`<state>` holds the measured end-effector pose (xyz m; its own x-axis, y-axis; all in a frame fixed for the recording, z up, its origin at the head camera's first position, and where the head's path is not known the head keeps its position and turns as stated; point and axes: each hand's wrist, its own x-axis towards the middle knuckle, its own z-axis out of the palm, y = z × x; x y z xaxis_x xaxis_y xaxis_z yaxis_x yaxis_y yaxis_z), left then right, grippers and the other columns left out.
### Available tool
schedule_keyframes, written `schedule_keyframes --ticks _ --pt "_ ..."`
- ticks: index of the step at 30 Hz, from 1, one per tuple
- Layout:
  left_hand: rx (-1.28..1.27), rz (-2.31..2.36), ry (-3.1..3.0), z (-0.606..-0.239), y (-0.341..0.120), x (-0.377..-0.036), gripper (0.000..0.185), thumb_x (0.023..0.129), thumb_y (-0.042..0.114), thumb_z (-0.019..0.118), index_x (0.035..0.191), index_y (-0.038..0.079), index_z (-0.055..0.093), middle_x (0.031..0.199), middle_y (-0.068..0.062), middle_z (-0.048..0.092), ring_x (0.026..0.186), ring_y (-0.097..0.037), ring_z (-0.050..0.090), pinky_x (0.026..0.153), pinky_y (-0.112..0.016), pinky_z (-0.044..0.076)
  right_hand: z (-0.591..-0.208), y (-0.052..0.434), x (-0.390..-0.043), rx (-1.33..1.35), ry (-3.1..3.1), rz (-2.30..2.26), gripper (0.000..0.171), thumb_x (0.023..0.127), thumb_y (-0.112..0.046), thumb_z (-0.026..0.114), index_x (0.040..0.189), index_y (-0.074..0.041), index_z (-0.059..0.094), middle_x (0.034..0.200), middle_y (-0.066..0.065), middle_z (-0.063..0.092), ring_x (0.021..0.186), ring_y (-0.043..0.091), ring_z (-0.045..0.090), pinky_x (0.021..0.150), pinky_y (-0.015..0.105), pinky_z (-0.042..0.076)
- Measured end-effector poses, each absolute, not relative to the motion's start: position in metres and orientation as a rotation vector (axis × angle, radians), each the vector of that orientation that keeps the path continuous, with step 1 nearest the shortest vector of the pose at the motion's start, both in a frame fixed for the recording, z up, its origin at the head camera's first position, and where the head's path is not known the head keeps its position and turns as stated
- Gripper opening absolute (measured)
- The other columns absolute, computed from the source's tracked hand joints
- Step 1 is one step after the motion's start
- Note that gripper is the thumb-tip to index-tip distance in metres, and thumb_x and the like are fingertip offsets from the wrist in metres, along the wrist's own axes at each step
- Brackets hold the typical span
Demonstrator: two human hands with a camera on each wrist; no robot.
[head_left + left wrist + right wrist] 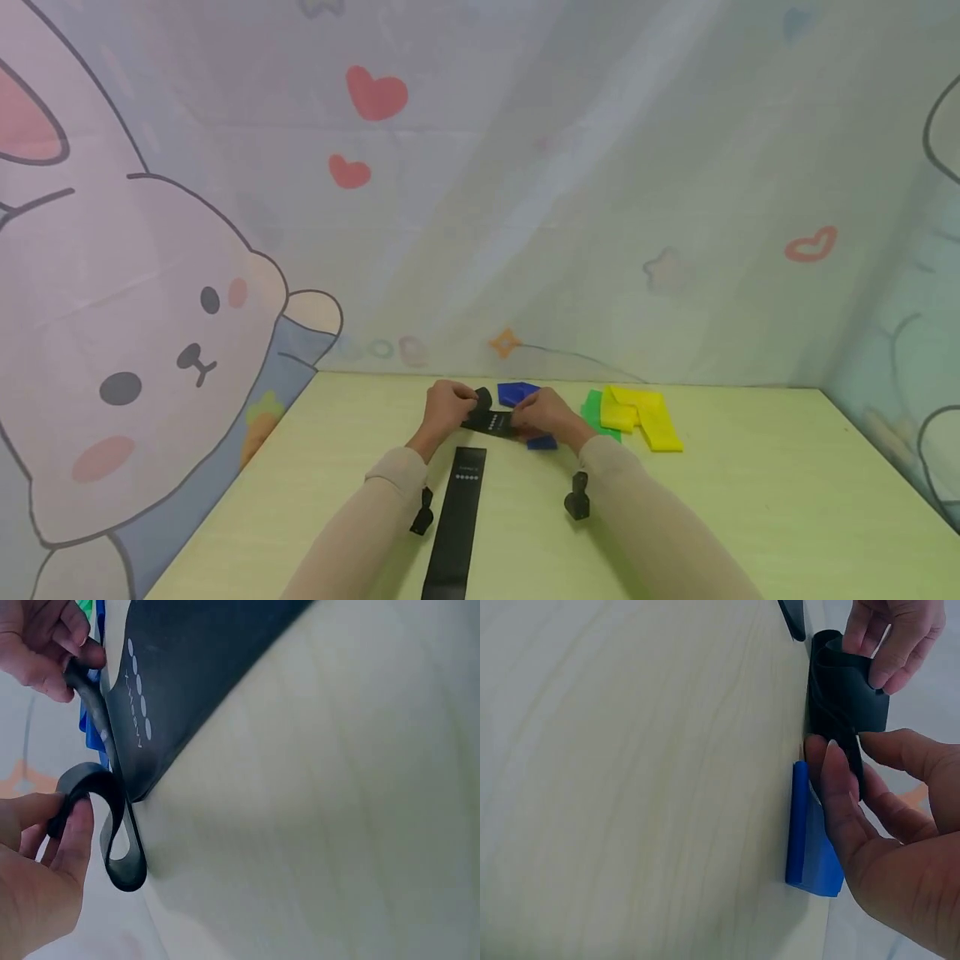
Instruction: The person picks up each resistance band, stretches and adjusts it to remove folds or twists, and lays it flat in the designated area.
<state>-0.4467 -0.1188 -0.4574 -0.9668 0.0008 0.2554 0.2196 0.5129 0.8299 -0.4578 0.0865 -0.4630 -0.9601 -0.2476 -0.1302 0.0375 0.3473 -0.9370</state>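
Note:
Toward the back of the table, a black elastic band (495, 423) with white print is stretched between two hands. Thumb and fingers of my left hand (448, 407) pinch its left part, which curls up in a loop (124, 874) in the left wrist view. My right hand (546, 414) pinches the other end between thumb and fingers, as the right wrist view shows. Nearer me, a second black band (459, 525), also printed, lies flat and lengthwise. A folded blue band (516, 392) is beside and partly behind my right hand.
To the right lie a folded yellow band (652, 421) and a green band (592, 408) partly under it. A printed cloth (525, 208) hangs right behind the table's (750, 483) back edge. Small black cameras (577, 500) hang at both wrists.

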Motion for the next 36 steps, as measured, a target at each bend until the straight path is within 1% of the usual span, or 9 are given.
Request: schedule_keyframes --ticks 6,14,16,19,21,24,29,33,36 --pt "-0.189 -1.458 -2.501 -0.457 -0.120 -0.448 0.014 0.085 -0.009 0.064 0.092 -0.003 0.076 0.087 -0.013 0.072 0.058 -0.013 0.061 0.057 -0.027 0.054 -0.463 0.089 -0.455 -0.240 2.332 -1.645 0.021 0.084 0.006 0.069 0.103 0.013 0.071 0.089 0.020 0.072 0.065 0.023 0.072 0.063 0.033 0.059" --pt "-0.253 -1.407 -2.460 -0.457 -0.124 -0.451 0.024 0.088 -0.009 0.058 0.095 0.001 0.079 0.102 -0.016 0.073 0.058 -0.012 0.052 0.052 -0.023 0.042 -0.459 0.090 -0.445 -0.269 2.234 -1.647 0.034 0.079 0.007 0.067 0.113 0.009 0.070 0.099 0.020 0.070 0.073 0.026 0.072 0.068 0.037 0.060" --pt "-0.252 -1.385 -2.446 -0.457 -0.125 -0.451 0.026 0.089 -0.008 0.057 0.097 0.002 0.080 0.108 -0.017 0.072 0.063 -0.014 0.054 0.053 -0.023 0.041 -0.457 0.090 -0.443 -0.285 2.223 -1.648 0.034 0.080 0.006 0.067 0.114 0.011 0.070 0.099 0.020 0.071 0.076 0.026 0.072 0.070 0.037 0.060" --pt "-0.226 -1.429 -2.419 -0.455 -0.126 -0.450 0.022 0.090 -0.004 0.061 0.101 0.003 0.079 0.116 -0.015 0.070 0.074 -0.020 0.062 0.059 -0.026 0.047 -0.455 0.089 -0.440 -0.286 2.201 -1.656 0.028 0.085 0.001 0.069 0.110 0.012 0.070 0.096 0.019 0.072 0.076 0.023 0.071 0.072 0.036 0.060" --pt "-0.229 -1.476 -2.398 -0.453 -0.127 -0.447 0.022 0.089 -0.003 0.065 0.105 0.003 0.078 0.118 -0.016 0.069 0.088 -0.026 0.066 0.066 -0.029 0.053 -0.454 0.090 -0.437 -0.291 2.203 -1.650 0.024 0.088 -0.002 0.070 0.108 0.012 0.071 0.093 0.017 0.073 0.073 0.020 0.070 0.071 0.034 0.059" --pt "-0.257 -1.557 -2.367 -0.449 -0.129 -0.446 0.026 0.086 -0.005 0.068 0.110 0.001 0.076 0.119 -0.018 0.067 0.098 -0.032 0.068 0.072 -0.034 0.056 -0.452 0.089 -0.434 -0.308 2.209 -1.645 0.021 0.088 0.001 0.070 0.106 0.011 0.073 0.092 0.018 0.073 0.068 0.018 0.070 0.068 0.031 0.059" --pt "-0.292 -1.678 -2.288 -0.441 -0.134 -0.440 0.030 0.086 -0.012 0.067 0.113 -0.002 0.073 0.120 -0.020 0.066 0.102 -0.034 0.068 0.071 -0.034 0.056 -0.450 0.092 -0.424 -0.370 2.113 -1.681 0.028 0.084 0.009 0.068 0.112 0.012 0.070 0.100 0.023 0.071 0.071 0.022 0.072 0.069 0.033 0.059" --pt "-0.275 -1.699 -2.241 -0.434 -0.136 -0.436 0.026 0.087 -0.009 0.069 0.110 0.002 0.076 0.115 -0.015 0.070 0.101 -0.028 0.068 0.076 -0.030 0.052 -0.451 0.103 -0.413 -0.382 2.033 -1.696 0.036 0.080 0.011 0.067 0.116 0.011 0.068 0.105 0.024 0.068 0.079 0.027 0.072 0.074 0.038 0.059" --pt "-0.268 -1.702 -2.239 -0.428 -0.136 -0.435 0.022 0.089 -0.005 0.070 0.108 0.004 0.077 0.110 -0.011 0.071 0.098 -0.025 0.066 0.079 -0.028 0.049 -0.450 0.115 -0.402 -0.380 2.036 -1.663 0.037 0.079 0.010 0.067 0.116 0.011 0.068 0.108 0.022 0.066 0.083 0.030 0.072 0.076 0.040 0.059"
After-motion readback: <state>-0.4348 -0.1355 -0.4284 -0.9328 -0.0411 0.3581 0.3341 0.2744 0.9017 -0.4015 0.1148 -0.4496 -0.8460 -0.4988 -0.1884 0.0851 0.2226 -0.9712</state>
